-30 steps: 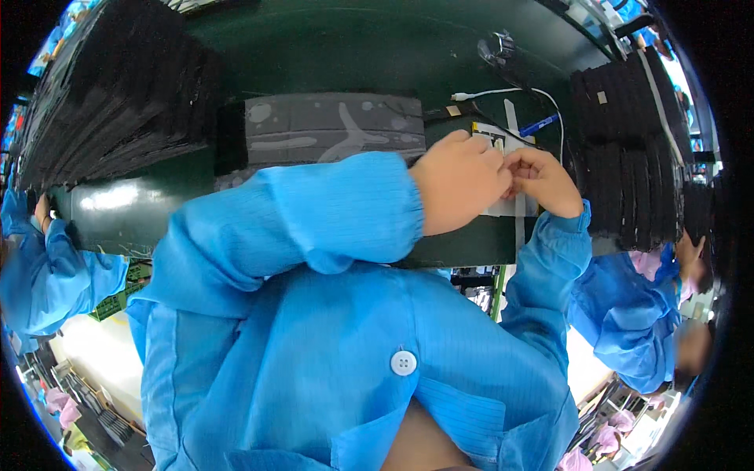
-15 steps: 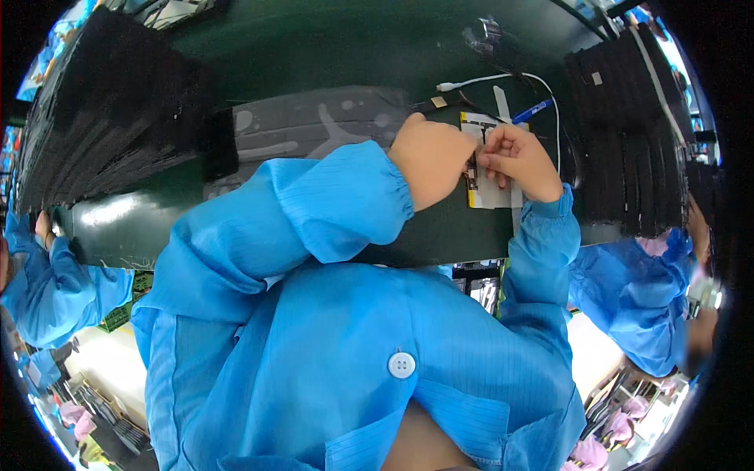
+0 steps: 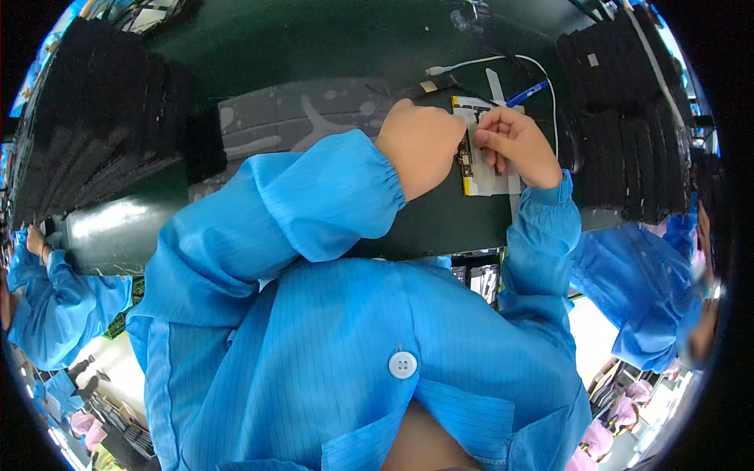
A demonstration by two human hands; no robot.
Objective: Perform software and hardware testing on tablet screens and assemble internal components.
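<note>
A flat pale rectangular pack [image 3: 488, 182] with yellow edges lies on the dark green table, and a dark strip of small circuit parts [image 3: 466, 163] runs along its left side. My left hand [image 3: 420, 147] is bent over at the pack's left edge, its back toward me. Its fingers curl under, so whatever they may grip is hidden. Over the upper middle of the pack is my right hand [image 3: 525, 147], thumb and forefinger pinched together, other fingers curled. Anything in that pinch is too small to make out. A narrow gap separates the hands.
Beyond the pack lie a blue pen [image 3: 527, 93], a pale strip [image 3: 493, 85] and a white cable [image 3: 471, 63]. Clear plastic sheeting [image 3: 275, 118] is left of my hands. Dark stacks [image 3: 102, 133] stand left, more [image 3: 620, 133] right. Other people in blue sit at both sides.
The whole view has shifted slightly. My right hand has moved a little toward the pack's far end, and the gap between my hands has widened slightly.
</note>
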